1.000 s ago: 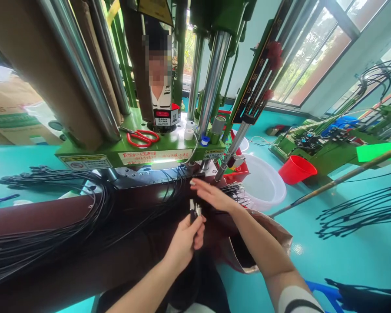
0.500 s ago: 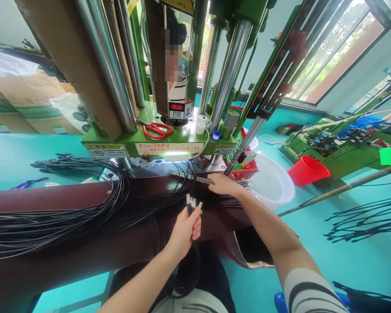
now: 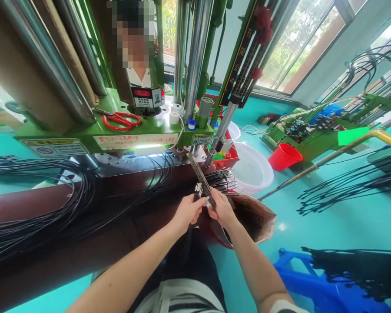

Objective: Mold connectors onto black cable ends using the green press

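1. Head view, the hands: the left hand (image 3: 185, 213) is closed around a bunch of black cables with metal connectors (image 3: 198, 191), their tips pointing up. The right hand (image 3: 222, 208) grips the lower end of a slotted metal bar (image 3: 200, 174), which tilts up toward the green machine (image 3: 199, 124). The two hands nearly meet, with a small pale piece (image 3: 208, 201) between them.

2. Head view, how far along: the bar is in hand and the cables are gathered beside it, so the work looks partway through. The connectors in the left hand appear loose, outside the bar. Whether any slot is filled is too small to tell.

3. Head view, other cables: a thick sweep of black cables (image 3: 68, 213) lies across the brown counter (image 3: 130, 239); thinner black strands (image 3: 153, 174) run up to the machine's lower front. More wires with bare-looking ends (image 3: 224, 177) lie just right of the bar. Which of these are finished cannot be told.

4. Head view, around: red-handled scissors (image 3: 122, 121) rest on the machine. At lower right, a black cable heap (image 3: 352, 265) sits on a blue stool (image 3: 295, 276).
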Demonstrator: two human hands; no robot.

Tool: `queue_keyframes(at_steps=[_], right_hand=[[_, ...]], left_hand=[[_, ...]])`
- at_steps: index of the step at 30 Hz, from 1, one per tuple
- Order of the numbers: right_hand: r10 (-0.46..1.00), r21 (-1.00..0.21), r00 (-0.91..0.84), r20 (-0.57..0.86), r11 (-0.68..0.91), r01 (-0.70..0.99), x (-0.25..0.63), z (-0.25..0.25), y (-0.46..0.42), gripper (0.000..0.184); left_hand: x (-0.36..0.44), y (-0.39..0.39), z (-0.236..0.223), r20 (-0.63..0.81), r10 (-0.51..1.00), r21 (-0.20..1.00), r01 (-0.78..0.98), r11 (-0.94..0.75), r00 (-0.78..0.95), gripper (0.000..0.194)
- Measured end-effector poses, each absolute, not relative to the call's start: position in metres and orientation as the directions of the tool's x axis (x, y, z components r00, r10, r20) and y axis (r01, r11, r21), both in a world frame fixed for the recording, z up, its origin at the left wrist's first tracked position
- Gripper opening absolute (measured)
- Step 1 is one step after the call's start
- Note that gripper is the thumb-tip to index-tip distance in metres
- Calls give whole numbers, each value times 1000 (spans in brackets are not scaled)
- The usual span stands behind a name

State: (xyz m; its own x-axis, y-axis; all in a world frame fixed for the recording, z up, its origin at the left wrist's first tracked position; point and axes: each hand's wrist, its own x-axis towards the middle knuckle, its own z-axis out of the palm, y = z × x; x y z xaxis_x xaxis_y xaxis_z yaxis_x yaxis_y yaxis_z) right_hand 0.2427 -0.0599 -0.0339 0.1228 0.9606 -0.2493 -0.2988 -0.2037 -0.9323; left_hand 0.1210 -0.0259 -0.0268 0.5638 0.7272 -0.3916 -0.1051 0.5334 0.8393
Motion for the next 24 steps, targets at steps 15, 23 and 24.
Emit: queue_keyframes(at_steps=[15,23,24], right_hand=[[959,-988,244,-148,-133,-75,235,-42,-66,44],[936,-956,264,-231,-169,-240,236,-34,-67,50],[938,-958,259,-229,-171,-229,236,-34,-67,51]], left_hand=[[115,-23,-34,-244,880,942,-117,316,407,31],[108,-16,-26,-373,808,866,-142,480,455,30],[109,-16,-26,-384,785,862,-116,494,486,30]])
